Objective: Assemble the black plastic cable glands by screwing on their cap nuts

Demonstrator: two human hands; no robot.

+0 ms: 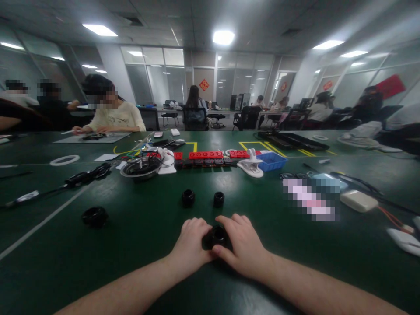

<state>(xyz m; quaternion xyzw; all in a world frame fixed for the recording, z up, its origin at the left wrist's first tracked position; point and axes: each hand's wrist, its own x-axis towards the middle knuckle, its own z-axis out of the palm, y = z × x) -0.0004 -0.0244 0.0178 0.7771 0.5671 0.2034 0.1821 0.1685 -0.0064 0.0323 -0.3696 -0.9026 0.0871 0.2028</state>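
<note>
Near the front of the green table (147,227), a black ring-shaped part (218,235) is held between both hands. My left hand (193,240) closes on its left side, with the fingers curled. From the right, my right hand (242,240) grips the same part between thumb and fingers. The part's round opening faces up. Beyond the hands stand two similar black pieces, one at the left (188,198) and a smaller one at the right (218,199). A wider black piece (95,217) lies farther left.
Across the middle are red socket strips (206,155), a metal bowl of cables (139,168), a white clip (251,164) and a blue basket (272,161). A white box (358,201) with wires lies right. A person (118,111) sits across the table at left.
</note>
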